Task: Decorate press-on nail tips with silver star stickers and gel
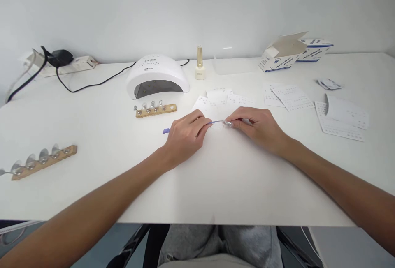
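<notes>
My left hand (188,134) is closed around a thin purple stick tool (166,130), whose flat end sticks out on the left. The tool's narrow tip points right and meets the fingertips of my right hand (259,128). Pinched between my right thumb and fingers is a small shiny silver piece that looks like a false nail (227,123). Both hands are low over the white table. Just behind them lie sheets of paper (212,102) with rows of small marks, partly hidden by my hands.
A white nail lamp (157,72) stands behind a wooden strip (156,111) bearing false nails. Another such strip (46,162) lies left. A polish bottle (200,68), an opened box (280,52) and a power strip (69,65) stand along the wall. More sheets (291,96) lie right.
</notes>
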